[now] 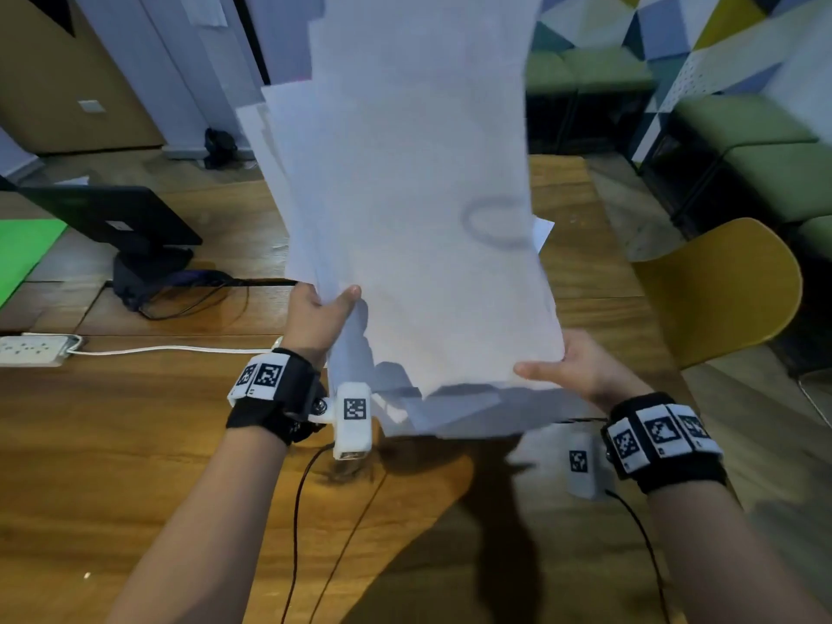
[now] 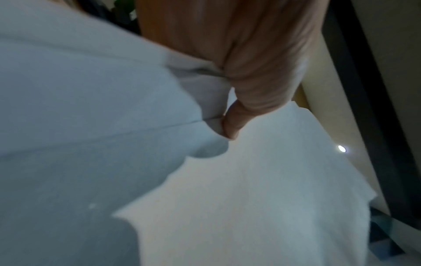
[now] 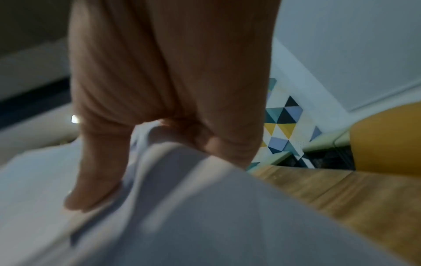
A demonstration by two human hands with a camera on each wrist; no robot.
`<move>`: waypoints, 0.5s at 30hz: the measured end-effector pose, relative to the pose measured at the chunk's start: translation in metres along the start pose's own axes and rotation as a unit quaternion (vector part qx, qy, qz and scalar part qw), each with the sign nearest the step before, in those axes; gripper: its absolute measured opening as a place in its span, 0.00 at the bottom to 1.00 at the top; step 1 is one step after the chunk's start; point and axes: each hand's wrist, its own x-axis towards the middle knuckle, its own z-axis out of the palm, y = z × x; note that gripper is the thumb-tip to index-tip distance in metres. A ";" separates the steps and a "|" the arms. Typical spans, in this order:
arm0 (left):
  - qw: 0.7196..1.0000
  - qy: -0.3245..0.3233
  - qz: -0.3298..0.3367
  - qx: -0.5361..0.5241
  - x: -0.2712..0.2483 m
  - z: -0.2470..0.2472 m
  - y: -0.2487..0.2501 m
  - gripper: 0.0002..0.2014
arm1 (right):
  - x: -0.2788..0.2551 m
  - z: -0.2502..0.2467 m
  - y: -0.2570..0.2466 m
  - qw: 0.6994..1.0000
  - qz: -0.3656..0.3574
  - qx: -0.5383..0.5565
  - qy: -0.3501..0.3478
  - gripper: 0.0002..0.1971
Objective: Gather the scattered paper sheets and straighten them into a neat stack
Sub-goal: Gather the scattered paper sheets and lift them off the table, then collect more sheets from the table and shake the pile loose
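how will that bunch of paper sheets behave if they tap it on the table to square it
Probably floppy: the paper sheets bulge and crease where the left hand and right hand pinch them. Likely to slide: edges are already staggered. Seemingly light, held upright by the fingers alone.

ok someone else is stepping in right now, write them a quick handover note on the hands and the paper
Left hand: grips the left edge of the paper sheets, thumb on the front.
Right hand: pinches the sheets at their lower right corner.
Paper: the sheets are gathered into one bundle, held upright above the wooden table. Their edges are staggered at the top left and at the bottom. One white corner pokes out behind the right edge; whether it lies on the table cannot be told.
Done: gathering, mostly.
Left: tap the edges flush, check that corner, lay the stack down.
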 end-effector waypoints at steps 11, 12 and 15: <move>0.971 0.019 -0.218 0.098 -0.018 -0.009 -0.112 0.22 | -0.001 0.035 0.095 0.983 0.095 -0.152 -0.032 0.11; 0.967 0.020 -0.236 0.097 -0.021 -0.010 -0.117 0.25 | -0.001 0.036 0.099 0.977 0.108 -0.175 -0.061 0.14; 0.961 0.037 -0.260 0.087 -0.022 -0.014 -0.128 0.28 | 0.002 0.035 0.109 0.927 0.152 -0.306 -0.155 0.39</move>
